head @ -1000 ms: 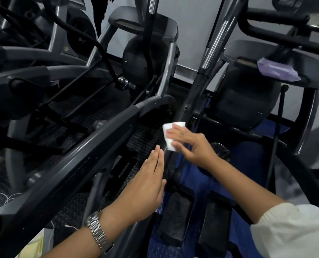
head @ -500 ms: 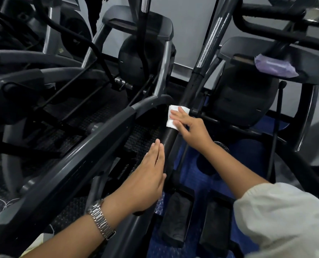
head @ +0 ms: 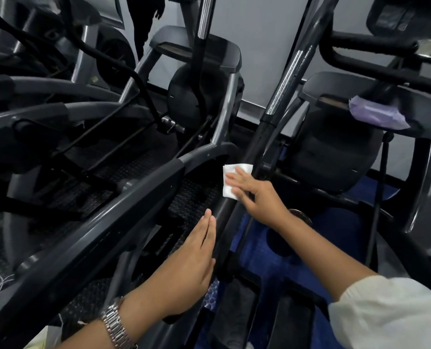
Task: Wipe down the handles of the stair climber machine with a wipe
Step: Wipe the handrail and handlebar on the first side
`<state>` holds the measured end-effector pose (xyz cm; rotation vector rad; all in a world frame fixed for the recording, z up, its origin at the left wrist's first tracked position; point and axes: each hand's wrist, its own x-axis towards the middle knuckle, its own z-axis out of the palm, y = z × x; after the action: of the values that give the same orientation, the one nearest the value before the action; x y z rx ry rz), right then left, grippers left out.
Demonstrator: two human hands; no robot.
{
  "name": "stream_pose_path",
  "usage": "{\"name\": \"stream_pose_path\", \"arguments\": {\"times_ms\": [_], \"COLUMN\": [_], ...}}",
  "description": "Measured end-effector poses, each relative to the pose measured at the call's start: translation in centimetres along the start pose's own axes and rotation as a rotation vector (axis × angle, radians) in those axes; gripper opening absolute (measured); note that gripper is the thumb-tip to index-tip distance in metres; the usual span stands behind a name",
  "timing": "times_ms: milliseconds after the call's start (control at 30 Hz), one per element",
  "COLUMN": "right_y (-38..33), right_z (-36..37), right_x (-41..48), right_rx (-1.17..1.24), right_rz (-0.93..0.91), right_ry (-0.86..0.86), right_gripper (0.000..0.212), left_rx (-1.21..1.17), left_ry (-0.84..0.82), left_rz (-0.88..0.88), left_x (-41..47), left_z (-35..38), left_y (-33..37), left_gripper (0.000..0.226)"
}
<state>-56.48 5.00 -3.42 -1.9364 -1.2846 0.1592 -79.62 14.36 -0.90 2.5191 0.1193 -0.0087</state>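
The stair climber's black handle (head: 257, 144) runs diagonally up the middle, turning chrome higher up. A white wipe (head: 230, 187) lies against its left side. My right hand (head: 259, 200) presses the wipe onto the handle with straight fingers laid across it. Lower down, my left hand (head: 191, 270) is flat with its fingers together, its palm resting against the left side of the same handle. A metal watch sits on that wrist.
A purple wipe pack (head: 375, 114) lies on the machine's dark housing at the right. A neighbouring machine's grey rail (head: 108, 222) crosses close on the left. Two black pedals (head: 237, 311) sit below over the blue floor. A console (head: 395, 16) is at the top right.
My right hand carried the wipe up the handle and laid it flat against the bar. My left hand stayed by the lower part of the handle.
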Motion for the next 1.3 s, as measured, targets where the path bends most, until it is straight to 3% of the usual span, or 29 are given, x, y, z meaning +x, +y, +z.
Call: {"name": "stream_pose_path", "arguments": {"times_ms": [100, 267, 433, 567, 733, 933, 1100, 1300], "right_y": [1.8, 3.1, 5.1, 4.5, 4.9, 4.2, 5.3, 5.4], "right_z": [-2.3, -4.1, -7.3, -8.4, -7.4, -8.4, -7.3, -7.8], "right_x": [0.7, 3.8, 5.4, 8.5, 6.0, 8.5, 6.2, 8.0], "right_rx": [-0.052, -0.446, -0.604, -0.628, -0.659, -0.696, -0.664, -0.664], "right_rz": [-0.065, -0.263, -0.52, -0.468, -0.645, -0.547, -0.662, -0.523], "right_ry": [-0.009, -0.01, 0.057, 0.149, -0.035, 0.097, -0.041, 0.156], "right_gripper": [0.034, 0.034, 0.05, 0.043, 0.038, 0.039, 0.034, 0.028], "left_rx": [0.022, 0.074, 0.106, 0.106, 0.088, 0.099, 0.083, 0.096], "left_ry": [0.013, 0.066, 0.081, 0.106, 0.118, 0.119, 0.131, 0.148], "left_rz": [-0.024, -0.034, -0.053, -0.063, -0.063, -0.047, -0.04, -0.033], "left_x": [1.4, 5.7, 8.9, 10.4, 11.1, 11.1, 11.0, 11.3], "left_z": [-0.1, -0.1, -0.3, -0.3, -0.3, -0.3, -0.3, 0.1], "left_y": [0.3, 0.6, 0.8, 1.0, 0.8, 0.8, 0.6, 0.3], "left_gripper": [0.068, 0.067, 0.066, 0.065, 0.066, 0.065, 0.066, 0.066]}}
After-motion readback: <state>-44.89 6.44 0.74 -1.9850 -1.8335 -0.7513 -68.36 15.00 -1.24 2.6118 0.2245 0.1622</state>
